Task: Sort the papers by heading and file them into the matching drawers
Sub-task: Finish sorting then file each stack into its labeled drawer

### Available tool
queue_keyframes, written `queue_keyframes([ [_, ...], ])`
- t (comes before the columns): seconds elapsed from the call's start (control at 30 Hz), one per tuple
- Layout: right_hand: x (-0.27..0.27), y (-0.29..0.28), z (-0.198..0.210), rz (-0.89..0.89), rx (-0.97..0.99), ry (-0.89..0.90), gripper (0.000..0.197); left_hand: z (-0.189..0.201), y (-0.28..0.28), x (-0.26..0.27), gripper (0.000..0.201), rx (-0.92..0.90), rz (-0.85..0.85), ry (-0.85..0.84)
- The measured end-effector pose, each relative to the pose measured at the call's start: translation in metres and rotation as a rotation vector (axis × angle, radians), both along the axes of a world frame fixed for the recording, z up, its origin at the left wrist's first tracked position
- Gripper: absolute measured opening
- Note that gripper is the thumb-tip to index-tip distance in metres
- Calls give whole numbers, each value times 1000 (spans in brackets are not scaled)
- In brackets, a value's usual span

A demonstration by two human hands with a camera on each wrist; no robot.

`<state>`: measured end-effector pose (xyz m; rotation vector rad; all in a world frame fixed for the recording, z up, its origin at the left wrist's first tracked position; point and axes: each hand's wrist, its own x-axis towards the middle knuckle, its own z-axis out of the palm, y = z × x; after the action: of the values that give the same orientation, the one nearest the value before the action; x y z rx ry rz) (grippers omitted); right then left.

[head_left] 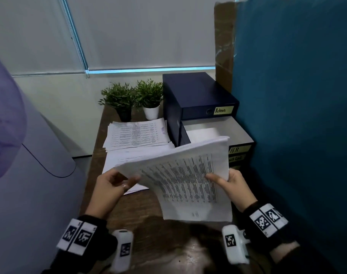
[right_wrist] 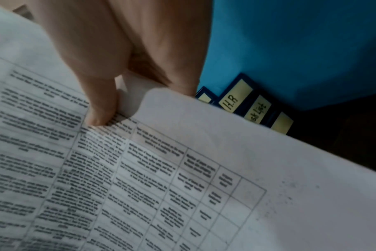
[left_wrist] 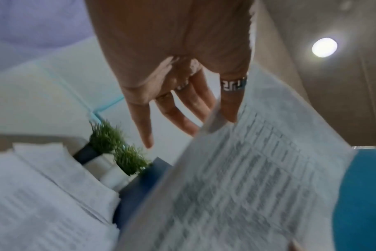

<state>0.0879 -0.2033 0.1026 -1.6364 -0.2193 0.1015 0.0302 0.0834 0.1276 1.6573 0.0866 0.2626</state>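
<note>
Sheaf of printed papers point(head_left: 188, 175) held above the wooden bench point(head_left: 149, 210) by both hands, tilted with its far edge raised over the open drawer. Right hand point(head_left: 235, 184): thumb pressed on the printed top sheet, the other fingers curled beneath the right edge, so the sheaf is pinched firmly. Left hand point(head_left: 111, 184): the fingers point(left_wrist: 230, 105) hang fairly straight and spread at the sheaf's left edge, one ringed finger lying against a sheet; whether it truly grips the paper cannot be told. Dark blue drawer unit point(head_left: 190, 95) stands at the bench's far right against a teal partition point(head_left: 297, 95); its top drawer bears a yellow label reading "Admin" point(head_left: 223, 110), and the drawer below point(head_left: 218, 133) is pulled out with white sheets inside. Lower labels, partly hidden by the sheaf, include "H.R" point(right_wrist: 233, 100). A second, unsorted pile of papers point(head_left: 137, 135) lies flat on the bench left of the unit. Behind that pile stand two small potted plants point(head_left: 133, 97), one in a dark pot, one in a white pot.
</note>
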Motion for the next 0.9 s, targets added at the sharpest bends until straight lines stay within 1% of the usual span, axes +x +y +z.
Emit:
queue_keyframes([
  [0.07, -4, 8, 2, -22, 65, -16, 18, -4, -17, 4, 29, -110, -4, 17],
  [0.13, -8, 15, 1, -43, 85, -46, 22, -6, -32, 8, 36, -181, -8, 19],
  [0.2, -12, 20, -3, -75, 92, -53, 29, -9, -42, 10, 29, -236, 19, 33],
  [0.27, -14, 20, -14, -95, 94, -22, 21, -18, -48, 10, 22, -274, 56, 57],
  [0.37, -18, 18, -43, -105, 44, 65, 23, -41, -51, 9, 17, -154, 63, 127],
  [0.43, -22, 20, -57, -96, 44, 132, 26, -57, -53, 8, 21, -106, 24, 208],
  [0.5, -22, 19, -58, -91, 83, 178, 26, -65, -54, 7, 24, -101, 13, 250],
  [0.6, -14, 16, -48, -48, 91, 122, 18, -67, -54, 9, 24, -116, 32, 212],
  [0.67, -9, 14, -45, -43, 58, 108, 29, -70, -52, 9, 25, -108, 63, 185],
  [0.73, -7, 13, -50, -54, 5, 123, 17, -73, -53, 8, 26, -112, 50, 229],
  [0.77, -7, 13, -54, -47, -47, 122, 18, -77, -56, 8, 26, -102, 31, 262],
  [0.8, -9, 11, -59, -28, -89, 128, 20, -80, -58, 7, 24, -72, 22, 298],
  [0.83, -11, 11, -60, -14, -94, 132, 34, -80, -59, 6, 21, -56, 38, 310],
  [0.87, -11, 8, -57, -29, -70, 144, 61, -78, -58, 7, 15, -20, 69, 310],
  [0.9, -9, 3, -52, -59, -17, 142, 82, -73, -54, 10, 6, 27, 107, 286],
])
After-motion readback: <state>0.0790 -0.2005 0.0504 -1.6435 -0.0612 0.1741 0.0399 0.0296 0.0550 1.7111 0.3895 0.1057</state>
